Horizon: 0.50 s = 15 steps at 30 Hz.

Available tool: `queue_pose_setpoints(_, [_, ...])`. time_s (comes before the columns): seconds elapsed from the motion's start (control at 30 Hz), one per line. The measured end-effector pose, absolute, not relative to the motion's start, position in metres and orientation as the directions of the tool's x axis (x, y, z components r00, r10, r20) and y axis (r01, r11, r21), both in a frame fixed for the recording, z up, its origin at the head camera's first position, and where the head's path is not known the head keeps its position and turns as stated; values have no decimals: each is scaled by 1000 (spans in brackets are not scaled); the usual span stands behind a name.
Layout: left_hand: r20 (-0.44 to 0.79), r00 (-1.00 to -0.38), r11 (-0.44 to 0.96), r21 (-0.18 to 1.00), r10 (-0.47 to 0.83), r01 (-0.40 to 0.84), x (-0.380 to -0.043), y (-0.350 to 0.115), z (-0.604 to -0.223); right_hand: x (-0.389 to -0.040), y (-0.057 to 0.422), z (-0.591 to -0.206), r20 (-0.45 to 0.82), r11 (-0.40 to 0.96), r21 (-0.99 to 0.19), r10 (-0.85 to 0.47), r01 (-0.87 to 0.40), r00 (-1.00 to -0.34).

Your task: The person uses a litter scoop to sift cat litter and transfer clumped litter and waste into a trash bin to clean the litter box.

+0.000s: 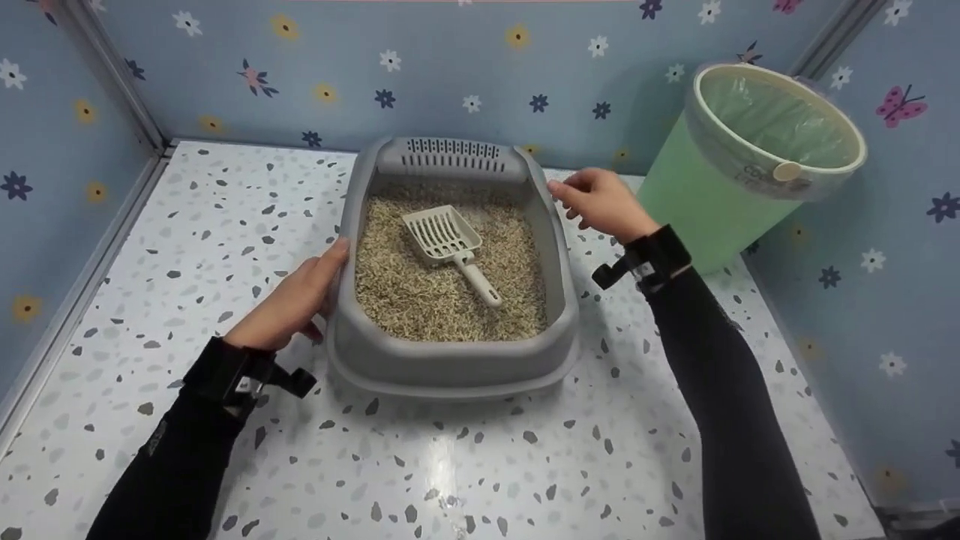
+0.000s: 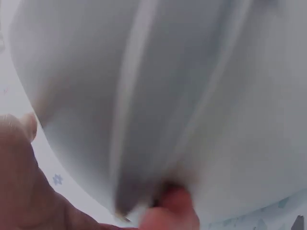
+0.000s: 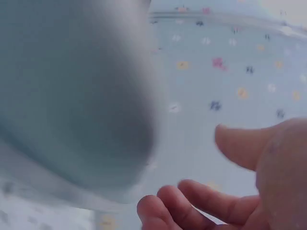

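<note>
A grey litter box (image 1: 450, 367) stands on the speckled surface, filled with tan pellet litter (image 1: 405, 300). On the litter lies a cream slotted litter scoop (image 1: 442, 234), its handle angled toward the near right. My left hand (image 1: 296, 300) touches the box's left outer side, with one fingertip up at the rim; the left wrist view shows another fingertip (image 2: 175, 211) against the grey wall. By the far right rim is my right hand (image 1: 600, 202). Its thumb (image 3: 240, 143) and fingers are spread apart and hold nothing, beside the box wall (image 3: 96, 96) in the right wrist view.
A green bin (image 1: 690, 187) with a clear liner over its cream rim stands at the back right, close to my right wrist. Flowered blue panels (image 1: 450, 75) enclose the back and sides. Both wrists wear black camera bands (image 1: 656, 259).
</note>
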<state>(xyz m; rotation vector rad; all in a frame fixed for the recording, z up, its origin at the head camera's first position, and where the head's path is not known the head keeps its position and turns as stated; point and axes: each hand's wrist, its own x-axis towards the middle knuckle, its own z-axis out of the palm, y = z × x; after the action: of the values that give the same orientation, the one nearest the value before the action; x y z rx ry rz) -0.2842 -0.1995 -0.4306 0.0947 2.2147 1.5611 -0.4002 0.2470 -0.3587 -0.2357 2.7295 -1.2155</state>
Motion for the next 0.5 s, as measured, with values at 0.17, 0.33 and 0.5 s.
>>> queue_pose_setpoints(0.17, [-240,-914,458,886,326,-69,-245,-202,-414,-407,250,-407,-143,482,-875,-187,36,-972])
queue_pose_setpoints(0.33, [-119,-931,482,874,346,67,-223,-186,-411,-406,249,-424,-224,328,-933,-211,147,-951])
queue_pose_setpoints(0.5, [-104,-960,634,768,261,89,-211,-176,-417,-407,248,-427,-288,269,-937,-228,224,-930])
